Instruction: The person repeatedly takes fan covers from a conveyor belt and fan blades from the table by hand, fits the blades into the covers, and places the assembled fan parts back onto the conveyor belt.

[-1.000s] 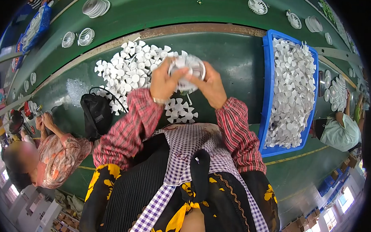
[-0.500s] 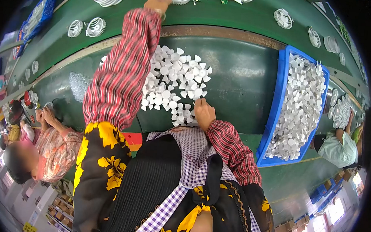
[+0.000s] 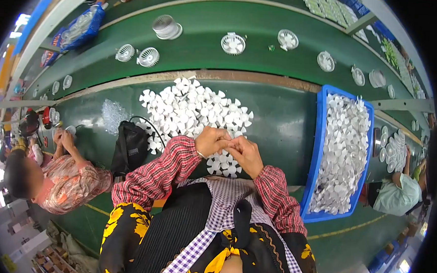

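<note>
Over the near part of a pile of white fan blades [image 3: 190, 105], my two hands meet fingertip to fingertip. My left hand [image 3: 211, 142] has its fingers closed and pinched. Against it, my right hand [image 3: 246, 155] is also closed, thumb and fingers pressed together. Whatever lies between the fingertips is too small or hidden to make out. Several fan blades [image 3: 224, 165] rest on the bench just below the hands. Beyond the bench's raised edge, a round white fan housing [image 3: 233, 43] with a blade in it lies on the green conveyor belt [image 3: 204, 34].
A blue crate [image 3: 317, 141] full of white blades stands to the right. On the left are a clear plastic bag [image 3: 113, 115] and a black pouch [image 3: 131, 144] with a cord. More housings [image 3: 148, 57] lie along the belt. Co-workers sit left [image 3: 70, 180] and right [image 3: 396, 193].
My left hand has come back from the fan housing on the belt to meet my right hand over the blades. The view has shifted, showing more of the belt's far side.
</note>
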`<state>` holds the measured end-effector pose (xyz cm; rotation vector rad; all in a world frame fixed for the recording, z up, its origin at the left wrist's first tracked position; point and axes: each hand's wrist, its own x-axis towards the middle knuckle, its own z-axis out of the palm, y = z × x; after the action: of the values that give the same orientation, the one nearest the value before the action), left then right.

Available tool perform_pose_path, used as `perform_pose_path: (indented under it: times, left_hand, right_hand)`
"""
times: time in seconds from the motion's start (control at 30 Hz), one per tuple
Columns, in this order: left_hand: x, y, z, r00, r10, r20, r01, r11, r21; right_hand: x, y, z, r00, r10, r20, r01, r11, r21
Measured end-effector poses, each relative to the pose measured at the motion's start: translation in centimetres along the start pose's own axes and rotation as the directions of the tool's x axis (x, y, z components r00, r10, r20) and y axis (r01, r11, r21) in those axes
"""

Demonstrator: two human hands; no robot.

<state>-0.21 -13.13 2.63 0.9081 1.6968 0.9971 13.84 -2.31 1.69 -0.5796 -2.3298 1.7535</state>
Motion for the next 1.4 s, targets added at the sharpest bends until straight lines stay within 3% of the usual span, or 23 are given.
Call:
perform_pose_path:
  times: [0.07, 0.17, 0.23, 0.27, 0.3, 0.33, 0.4, 0.43, 0.47, 0.5, 0.53, 0.57, 0.6, 0.63, 0.67, 0.7, 0.9, 0.97, 1.03, 1.1, 1.2, 1.27, 1.4]
  left_hand:
    - [-0.4, -0.5, -0.2, 0.999, -0.031, 0.016, 0.033, 0.984, -0.173]
    - [-1.1, 0.3, -1.1, 1.000, 0.011, 0.002, -0.011, 0.984, -0.179]
    - [-2.0, 2.6, -2.7, 0.961, 0.213, -0.178, -0.236, 0.964, -0.120]
    - [-2.5, 5.1, -4.7, 0.870, 0.371, -0.323, -0.372, 0.926, 0.063]
    - [-3.2, 8.3, -6.6, 0.741, 0.526, -0.418, -0.462, 0.850, 0.252]
    - [-3.7, 11.0, -9.4, 0.493, 0.726, -0.479, -0.467, 0.686, 0.559]
    - [-5.9, 17.9, -15.1, 0.113, 0.867, -0.486, -0.377, 0.490, 0.786]
    - [-6.1, 19.8, -19.5, -0.125, 0.936, -0.328, -0.221, 0.296, 0.929]
    - [-6.8, 22.1, -22.0, -0.256, 0.912, -0.321, 0.005, 0.333, 0.943]
    - [-7.1, 23.3, -26.8, -0.358, 0.922, -0.146, 0.357, 0.279, 0.892]
    - [-7.6, 24.9, -31.5, -0.347, 0.931, -0.114, 0.428, 0.265, 0.864]
    - [-7.5, 25.7, -35.2, -0.334, 0.939, -0.081, 0.674, 0.298, 0.676]
    - [-8.7, 26.3, -39.2, -0.111, 0.984, -0.138, 0.586, 0.177, 0.791]
    - [-7.6, 26.9, -40.9, -0.209, 0.956, -0.204, 0.540, 0.287, 0.791]
    - [-9.4, 25.4, -47.4, 0.005, 0.957, -0.290, 0.618, 0.225, 0.753]
    - [-8.7, 26.1, -43.7, -0.079, 0.996, -0.036, 0.566, 0.074, 0.821]
    - [-4.2, 19.2, -24.2, 0.003, 1.000, 0.011, 0.154, -0.011, 0.988]
    - [-0.8, 14.3, -19.8, 0.217, 0.962, -0.164, -0.048, 0.178, 0.983]
    - [3.7, 8.3, -17.8, 0.391, 0.768, -0.508, -0.165, 0.601, 0.782]
    - [8.8, 1.4, -19.2, 0.458, 0.625, -0.632, -0.174, 0.760, 0.626]
    - [14.6, -5.3, -21.5, 0.529, 0.333, -0.781, -0.030, 0.927, 0.374]
    - [17.1, -5.7, -22.3, 0.551, 0.178, -0.815, 0.071, 0.963, 0.258]
    - [18.1, -5.4, -23.2, 0.366, 0.074, -0.928, 0.530, 0.803, 0.273]
  right_hand:
    - [-0.3, -0.3, 0.2, 0.998, 0.059, 0.037, -0.060, 0.998, 0.026]
    - [-0.3, -0.6, 0.7, 0.983, 0.181, 0.040, -0.182, 0.895, 0.408]
    - [-0.1, 0.0, 0.5, 0.992, 0.129, 0.015, -0.122, 0.883, 0.453]
    - [0.0, 0.2, 0.5, 0.983, 0.181, 0.010, -0.160, 0.840, 0.518]
    - [-0.1, 0.5, 0.2, 0.982, 0.190, 0.016, -0.175, 0.865, 0.471]
    - [-0.2, 0.6, 0.0, 0.983, 0.183, 0.023, -0.173, 0.872, 0.458]
    - [-0.6, 1.1, -0.3, 0.983, 0.180, 0.038, -0.177, 0.876, 0.449]
    - [-0.6, 1.4, -0.3, 0.981, 0.186, 0.052, -0.190, 0.877, 0.441]
    - [-1.0, 1.7, -0.2, 0.977, 0.205, 0.063, -0.211, 0.875, 0.435]
    - [-1.3, 2.0, -0.1, 0.979, 0.194, 0.058, -0.200, 0.879, 0.432]
    - [-1.5, 3.4, 0.2, 0.984, 0.167, 0.055, -0.175, 0.890, 0.421]
    - [-1.6, 3.8, -0.1, 0.987, 0.148, 0.062, -0.161, 0.931, 0.327]
    - [-1.5, 3.9, -0.1, 0.979, 0.189, 0.073, -0.203, 0.917, 0.344]
    - [-1.4, 5.0, -0.4, 0.980, 0.195, 0.047, -0.200, 0.958, 0.203]
    - [-1.4, 5.2, -0.7, 0.983, 0.183, -0.005, -0.183, 0.981, 0.068]
    - [-1.3, 5.5, -0.9, 0.985, 0.165, -0.046, -0.167, 0.984, -0.067]
    - [1.9, 8.8, -1.8, 0.948, 0.047, -0.314, -0.119, 0.969, -0.214]
    - [3.9, 8.4, -2.4, 0.945, 0.018, -0.326, -0.112, 0.956, -0.270]
    - [5.8, 8.2, -2.9, 0.961, 0.045, -0.273, -0.144, 0.923, -0.356]
    - [6.9, 8.1, -2.4, 0.957, 0.001, -0.291, -0.158, 0.841, -0.517]
    - [7.7, 8.6, -2.4, 0.962, 0.152, -0.226, -0.258, 0.773, -0.579]
    - [7.5, 9.7, -2.8, 0.951, 0.225, -0.215, -0.300, 0.843, -0.446]
    - [6.1, 10.2, -3.1, 0.946, 0.146, -0.290, -0.198, 0.968, -0.157]
